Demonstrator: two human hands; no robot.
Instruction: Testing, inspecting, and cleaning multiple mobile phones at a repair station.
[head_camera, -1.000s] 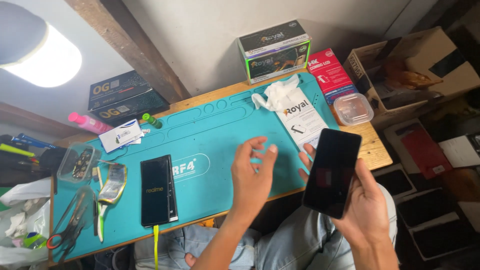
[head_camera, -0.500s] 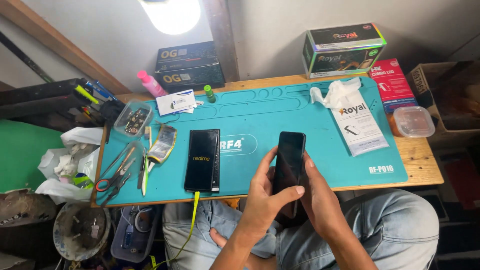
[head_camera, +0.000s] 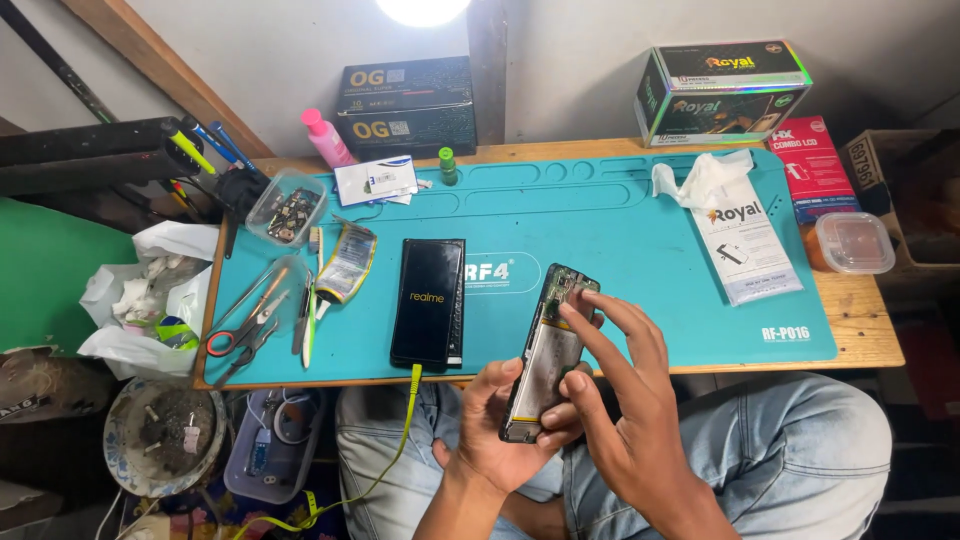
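My left hand (head_camera: 497, 432) grips an opened phone (head_camera: 548, 350) by its lower end, above my lap at the desk's front edge. Its back cover is off, so the circuit board and silver battery face up. My right hand (head_camera: 625, 395) rests its fingers on the phone's right side, index fingertip near the top board. A second black phone (head_camera: 430, 302) lies flat on the teal work mat (head_camera: 640, 260), screen lit with a logo, a yellow-green cable (head_camera: 405, 420) plugged into its bottom.
Scissors, tweezers and screwdrivers (head_camera: 262, 318) lie at the mat's left. A clear tray of small parts (head_camera: 286, 208), pink bottle (head_camera: 326, 138), white packet (head_camera: 745, 238), lidded plastic tub (head_camera: 853, 243) and stacked boxes (head_camera: 722, 90) surround the mat. White plastic bag (head_camera: 150, 300) hangs left.
The phone has been turned over: earlier its black screen faced up, now its open back shows. My view has shifted slightly; both hands stay on the phone.
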